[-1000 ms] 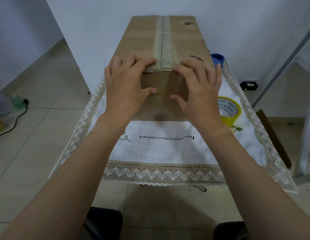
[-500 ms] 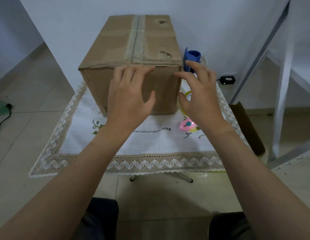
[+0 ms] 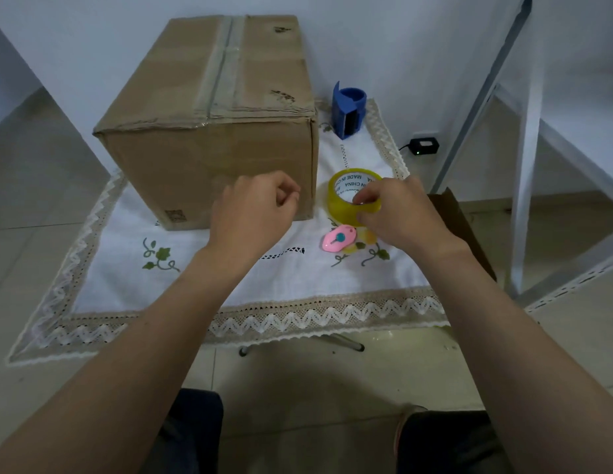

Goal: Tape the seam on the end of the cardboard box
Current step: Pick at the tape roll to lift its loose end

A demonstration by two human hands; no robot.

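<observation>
A brown cardboard box stands on the white tablecloth, its top seam covered by old tape running away from me. To its right lies a yellow roll of tape. My right hand grips that roll, fingers over its near rim and thumb low on its side. My left hand hovers in front of the box's near face, fingers curled loosely with nothing in them.
A small pink cutter lies just in front of the tape roll. A blue tape dispenser stands behind, near the wall. A brown cardboard piece leans at the table's right edge. A white metal frame rises on the right.
Both hands have left the box's top edge and come down. My right hand has moved right onto the tape roll, and my left hand has curled in front of the box.
</observation>
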